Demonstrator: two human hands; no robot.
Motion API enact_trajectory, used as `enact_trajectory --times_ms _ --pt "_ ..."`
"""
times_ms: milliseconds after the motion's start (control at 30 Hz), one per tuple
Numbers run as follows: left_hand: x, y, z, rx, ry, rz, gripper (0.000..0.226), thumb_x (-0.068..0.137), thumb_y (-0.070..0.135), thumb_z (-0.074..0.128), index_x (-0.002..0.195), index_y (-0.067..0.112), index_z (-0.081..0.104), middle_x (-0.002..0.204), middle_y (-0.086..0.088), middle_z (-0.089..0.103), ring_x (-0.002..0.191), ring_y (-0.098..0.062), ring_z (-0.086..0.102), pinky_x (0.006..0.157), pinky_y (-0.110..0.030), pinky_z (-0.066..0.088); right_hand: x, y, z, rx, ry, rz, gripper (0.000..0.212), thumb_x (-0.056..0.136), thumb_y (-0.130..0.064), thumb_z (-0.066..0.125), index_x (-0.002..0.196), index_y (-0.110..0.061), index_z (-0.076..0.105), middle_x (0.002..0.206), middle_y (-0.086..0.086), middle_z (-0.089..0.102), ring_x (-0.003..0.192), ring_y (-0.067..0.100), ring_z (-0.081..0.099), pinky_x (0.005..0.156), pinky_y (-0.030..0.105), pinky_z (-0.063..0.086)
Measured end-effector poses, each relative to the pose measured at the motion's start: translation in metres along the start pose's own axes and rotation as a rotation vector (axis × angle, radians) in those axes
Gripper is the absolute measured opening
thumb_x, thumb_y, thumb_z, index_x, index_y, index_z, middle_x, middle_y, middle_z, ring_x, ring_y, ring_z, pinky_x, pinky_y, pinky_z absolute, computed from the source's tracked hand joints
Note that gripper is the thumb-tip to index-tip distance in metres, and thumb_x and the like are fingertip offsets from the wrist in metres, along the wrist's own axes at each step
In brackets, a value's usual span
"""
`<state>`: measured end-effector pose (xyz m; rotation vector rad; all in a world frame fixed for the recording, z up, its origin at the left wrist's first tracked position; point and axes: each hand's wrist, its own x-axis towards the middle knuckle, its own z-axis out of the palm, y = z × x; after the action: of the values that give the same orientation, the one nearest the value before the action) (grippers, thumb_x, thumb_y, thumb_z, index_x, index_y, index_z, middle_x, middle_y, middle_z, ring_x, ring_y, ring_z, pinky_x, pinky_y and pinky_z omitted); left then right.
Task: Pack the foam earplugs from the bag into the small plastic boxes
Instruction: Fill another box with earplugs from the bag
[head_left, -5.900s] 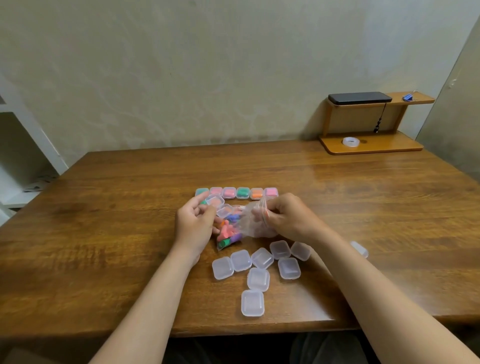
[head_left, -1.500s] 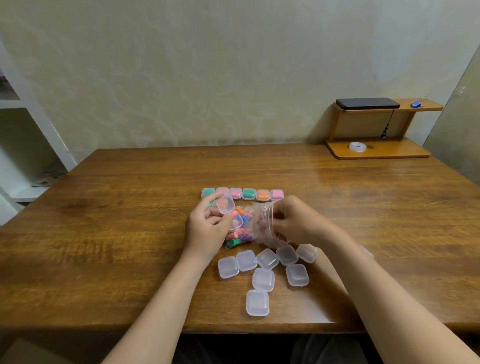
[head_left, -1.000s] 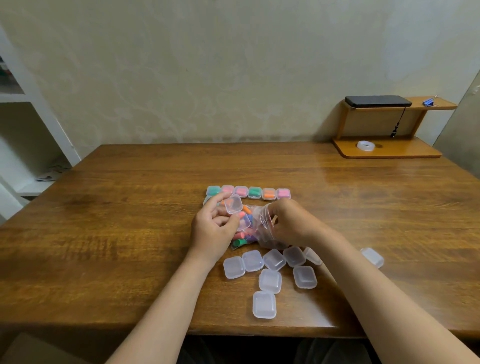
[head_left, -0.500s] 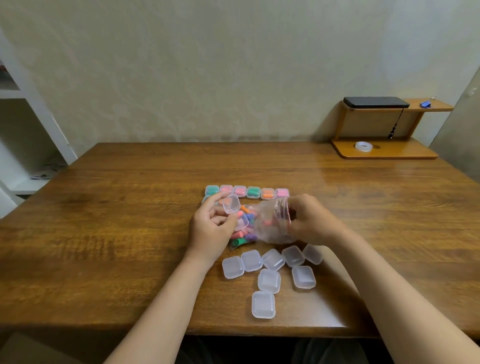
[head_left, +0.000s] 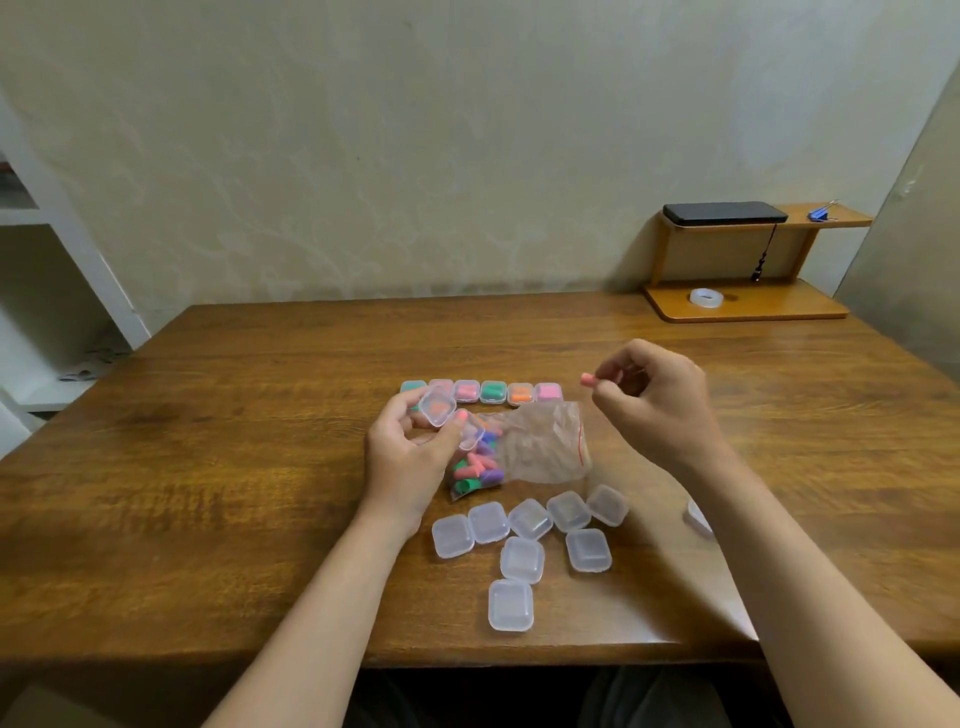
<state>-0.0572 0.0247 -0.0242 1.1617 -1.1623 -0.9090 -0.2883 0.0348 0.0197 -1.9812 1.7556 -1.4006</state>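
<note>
A clear zip bag lies on the wooden table with several coloured foam earplugs bunched at its left end. My left hand grips a small open plastic box just left of the bag. My right hand is raised above the bag's right side and pinches one pink earplug between thumb and finger. A row of several filled boxes stands behind the bag. Several empty clear boxes lie scattered in front of it.
One more clear box sits partly hidden behind my right forearm. A wooden shelf stand at the back right carries a tape roll and a black device. A white shelf unit stands left of the table.
My right hand has let go of the bag's mouth and risen to the right with a pink earplug pinched in it. The bag now lies flat. My left hand keeps holding the box.
</note>
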Motion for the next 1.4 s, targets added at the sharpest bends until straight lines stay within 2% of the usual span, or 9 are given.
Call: enact_trajectory --times_ms 133,267,467,567,667,767,933,1267,1400 --pt "-0.011 0.009 0.008 -0.046 -0.044 0.009 0.015 0.087 0.008 0.077 0.099 0.015 0.071 0.086 0.006 0.074 0.080 0.005 0.070 0.059 -0.017 0.055 -0.010 -0.022 0.014 0.035 -0.059 -0.088 0.008 0.086 -0.019 0.073 0.084 -0.019 0.065 0.075 -0.009 0.061 0.066 0.005 0.058 0.057 0.019 0.050" --pt "-0.019 0.013 0.017 -0.112 -0.091 -0.029 0.016 0.088 0.012 0.077 0.102 0.015 0.072 0.095 -0.002 0.077 0.093 -0.016 0.075 0.070 -0.034 0.062 -0.021 -0.031 0.033 -0.030 -0.094 -0.241 0.007 0.086 -0.022 0.072 0.086 -0.017 0.067 0.080 -0.009 0.061 0.070 0.006 0.057 0.061 0.021 0.051" --pt "-0.023 0.017 0.015 -0.168 -0.117 -0.079 0.021 0.088 0.014 0.076 0.108 0.016 0.072 0.106 -0.006 0.076 0.101 -0.026 0.074 0.082 -0.052 0.061 -0.031 -0.030 0.042 -0.014 -0.111 -0.296 0.013 0.084 -0.026 0.076 0.089 -0.016 0.069 0.089 -0.006 0.061 0.075 0.008 0.057 0.061 0.017 0.050" --pt "-0.024 0.020 0.015 -0.198 -0.114 -0.104 0.026 0.089 0.012 0.075 0.114 0.015 0.070 0.110 -0.007 0.075 0.102 -0.026 0.074 0.080 -0.049 0.062 -0.032 -0.028 0.043 -0.009 -0.123 -0.304 0.016 0.087 -0.030 0.070 0.094 -0.016 0.074 0.100 -0.005 0.063 0.087 0.010 0.060 0.067 0.024 0.054" --pt "-0.026 0.023 0.016 -0.205 -0.118 -0.110 0.025 0.090 0.011 0.074 0.114 0.015 0.070 0.108 -0.008 0.075 0.099 -0.026 0.075 0.077 -0.047 0.062 -0.034 -0.027 0.043 -0.036 -0.136 -0.335 0.010 0.087 -0.013 0.072 0.096 -0.016 0.076 0.105 -0.003 0.068 0.097 0.013 0.061 0.073 0.030 0.057" --pt "-0.027 0.024 0.016 -0.193 -0.119 -0.118 0.025 0.089 0.012 0.075 0.113 0.016 0.070 0.106 -0.005 0.076 0.097 -0.025 0.075 0.078 -0.049 0.062 -0.034 -0.029 0.042 -0.047 -0.124 -0.344 0.014 0.084 -0.006 0.075 0.095 -0.015 0.075 0.100 -0.002 0.069 0.092 0.015 0.061 0.069 0.032 0.058" --pt "-0.029 0.024 0.015 -0.199 -0.141 -0.122 0.022 0.089 0.011 0.075 0.110 0.017 0.071 0.105 -0.005 0.077 0.098 -0.025 0.075 0.080 -0.050 0.061 -0.033 -0.028 0.044 -0.037 -0.124 -0.336 0.012 0.085 -0.010 0.075 0.096 -0.015 0.075 0.097 -0.002 0.068 0.090 0.015 0.060 0.068 0.035 0.058" --pt "-0.028 0.024 0.009 -0.228 -0.229 -0.152 0.018 0.091 0.006 0.071 0.109 0.010 0.071 0.104 -0.009 0.076 0.101 -0.028 0.074 0.083 -0.043 0.061 -0.034 -0.024 0.044 0.065 -0.166 -0.311 0.016 0.088 -0.014 0.070 0.102 -0.017 0.077 0.103 -0.005 0.065 0.093 0.010 0.061 0.070 0.022 0.054" --pt "-0.028 0.026 0.005 -0.195 -0.309 -0.154 0.030 0.090 0.001 0.070 0.115 0.016 0.069 0.110 -0.004 0.076 0.107 -0.025 0.072 0.090 -0.054 0.058 -0.034 -0.024 0.041 0.090 -0.162 -0.298 0.016 0.089 -0.014 0.070 0.103 -0.017 0.078 0.103 -0.005 0.066 0.094 0.010 0.062 0.070 0.020 0.051"
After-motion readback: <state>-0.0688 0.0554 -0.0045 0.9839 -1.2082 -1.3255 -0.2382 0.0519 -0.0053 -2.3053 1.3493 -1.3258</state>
